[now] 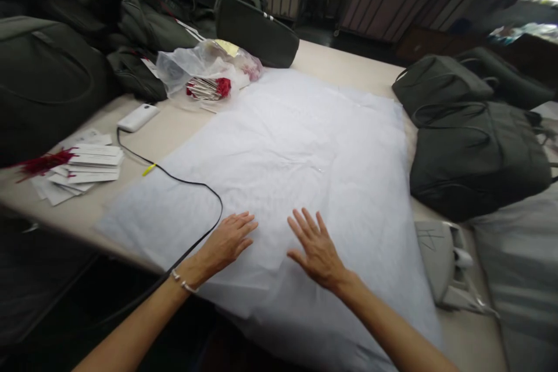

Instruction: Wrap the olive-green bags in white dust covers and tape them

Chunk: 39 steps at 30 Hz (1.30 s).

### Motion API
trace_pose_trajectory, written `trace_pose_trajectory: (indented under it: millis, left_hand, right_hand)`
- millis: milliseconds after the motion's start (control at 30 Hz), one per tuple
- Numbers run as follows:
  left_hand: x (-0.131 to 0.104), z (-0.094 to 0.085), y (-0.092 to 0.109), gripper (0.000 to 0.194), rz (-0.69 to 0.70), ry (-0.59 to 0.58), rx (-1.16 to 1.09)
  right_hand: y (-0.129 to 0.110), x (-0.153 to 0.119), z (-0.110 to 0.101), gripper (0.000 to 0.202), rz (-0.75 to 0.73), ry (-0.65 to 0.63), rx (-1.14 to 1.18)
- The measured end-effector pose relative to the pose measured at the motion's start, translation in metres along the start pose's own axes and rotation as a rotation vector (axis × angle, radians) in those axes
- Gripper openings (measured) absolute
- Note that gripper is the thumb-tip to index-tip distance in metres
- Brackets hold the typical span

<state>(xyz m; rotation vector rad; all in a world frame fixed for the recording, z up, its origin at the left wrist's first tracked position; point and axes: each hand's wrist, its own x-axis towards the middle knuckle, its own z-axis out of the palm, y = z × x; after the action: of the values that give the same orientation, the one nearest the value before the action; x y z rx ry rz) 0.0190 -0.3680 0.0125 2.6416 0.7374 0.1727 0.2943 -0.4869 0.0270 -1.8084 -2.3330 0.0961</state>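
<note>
A large thin white sheet (279, 128) covers the middle of the table and hangs over its front edge. My left hand (226, 241) is over the near part of the sheet, fingers stretched out, holding nothing. To its right, my right hand (316, 250) is palm down with its fingers spread, also without anything in it. Whether the palms press on the sheet or hover just above it, I cannot tell. A black cable (198, 183) curves across the sheet and passes close to my left hand.
Dark green bags (479, 154) stand on the right, and more bags (52, 81) are piled left. White tags (89, 165) with red strings and a white power bank (138, 117) lie left. Behind is a clear plastic bag (178, 72); a grey tape dispenser (440, 261) stands right.
</note>
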Motion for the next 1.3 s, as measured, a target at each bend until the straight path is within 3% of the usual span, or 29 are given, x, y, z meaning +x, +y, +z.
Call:
trace_pose_trajectory:
  millis: [67, 133, 200, 300, 400, 500, 567, 633, 800, 933, 1133, 1300]
  left_hand:
    - [-0.039, 0.009, 0.005, 0.045, -0.019, -0.039, 0.044]
    - [-0.065, 0.018, 0.01, 0.054, -0.039, -0.045, 0.089]
    - [-0.082, 0.022, 0.015, 0.063, -0.081, -0.036, 0.131]
    - [-0.096, 0.019, 0.026, 0.067, -0.16, -0.05, 0.115]
    - [-0.11, 0.012, 0.042, 0.061, -0.253, -0.008, -0.162]
    - [-0.131, 0.017, 0.058, 0.034, -0.417, 0.111, -0.541]
    - [-0.146, 0.027, 0.066, 0.015, -0.548, 0.165, -0.669]
    - [-0.156, 0.04, 0.071, 0.025, -0.685, 0.153, -0.802]
    - [-0.152, 0.061, 0.075, 0.064, -0.931, 0.036, -1.344]
    - [-0.133, 0.064, 0.08, 0.073, -1.043, -0.034, -1.597]
    - [-0.124, 0.07, 0.09, 0.055, -1.095, -0.081, -1.65]
    - [-0.126, 0.08, 0.091, 0.057, -1.162, -0.055, -1.603]
  right_hand:
    - [-0.039, -0.037, 0.016, 0.074, -0.057, -0.055, 0.052]
    - [-0.057, -0.056, 0.034, 0.073, -0.068, -0.087, 0.098]
    - [-0.06, -0.06, 0.046, 0.072, -0.061, -0.105, 0.125]
    - [-0.06, -0.055, 0.043, 0.072, -0.057, -0.112, 0.13]
    - [-0.072, -0.057, 0.028, 0.068, -0.113, -0.141, 0.164]
    - [-0.093, -0.063, 0.019, 0.057, -0.132, -0.251, 0.239]
    - [-0.106, -0.061, 0.017, 0.046, -0.05, -0.302, 0.262]
    - [-0.117, -0.053, 0.016, 0.034, 0.073, -0.305, 0.251]
    - [-0.139, -0.026, 0.012, 0.021, 0.266, -0.27, 0.147]
    - [-0.16, -0.019, 0.017, 0.016, 0.364, -0.207, 0.031]
    - [-0.18, -0.029, 0.038, 0.042, 0.467, -0.103, -0.053]
    - [-0.18, -0.037, 0.054, 0.065, 0.473, -0.108, -0.03]
